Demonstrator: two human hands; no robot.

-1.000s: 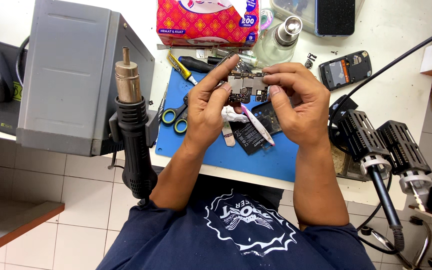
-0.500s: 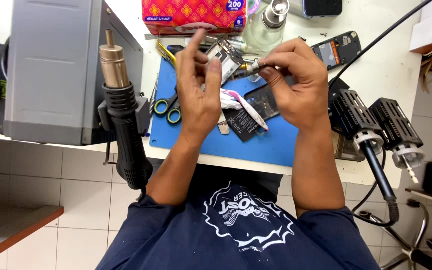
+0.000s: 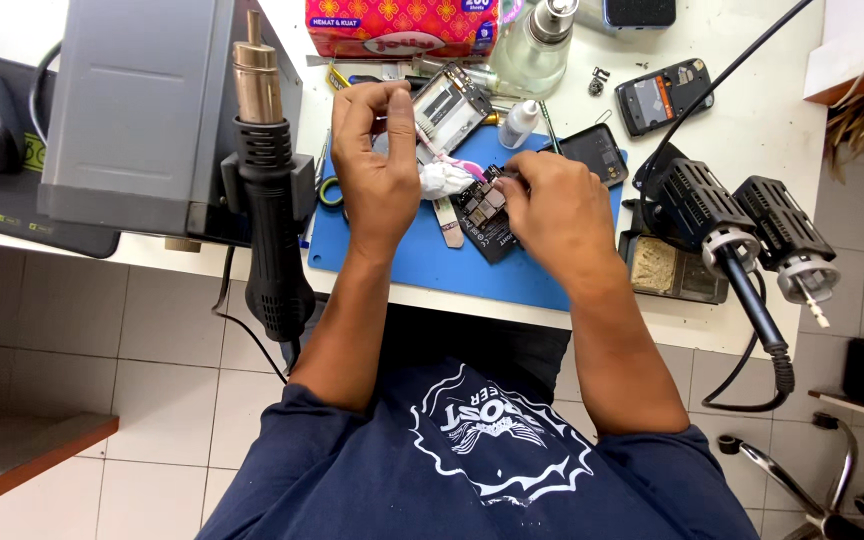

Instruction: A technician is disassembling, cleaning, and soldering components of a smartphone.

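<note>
Fingers (image 3: 512, 185) of the right hand (image 3: 552, 210) are pinched together on the edge of a small dark circuit board (image 3: 487, 205), which is held low against the blue rubber work mat (image 3: 422, 260). Half a second earlier the board was raised between both hands; it has now been brought down to the mat, which suggests that handling in the air has given way to work on the surface. The left hand (image 3: 377, 165) has been drawn apart from the board, and its thumb and forefinger are closed on a thin pink-handled tool (image 3: 457, 160), though the grip is partly hidden. A crumpled white tissue (image 3: 444, 180) lies just beside the board, and an opened silver phone frame (image 3: 449, 105) rests beyond the left hand.

Farther out on the white desk (image 3: 752, 110), a red rectangular tissue box (image 3: 402, 25) with white lettering is set at the far edge, with a clear glass pump bottle (image 3: 537, 45) beside it and a small white dropper bottle (image 3: 519, 125) nearer the mat. A dark phone (image 3: 662, 95) with an orange patch lies to the right. A black hot-air gun (image 3: 267, 190) with a brass nozzle is hung from a grey metal station (image 3: 142, 110) on the left.
</note>
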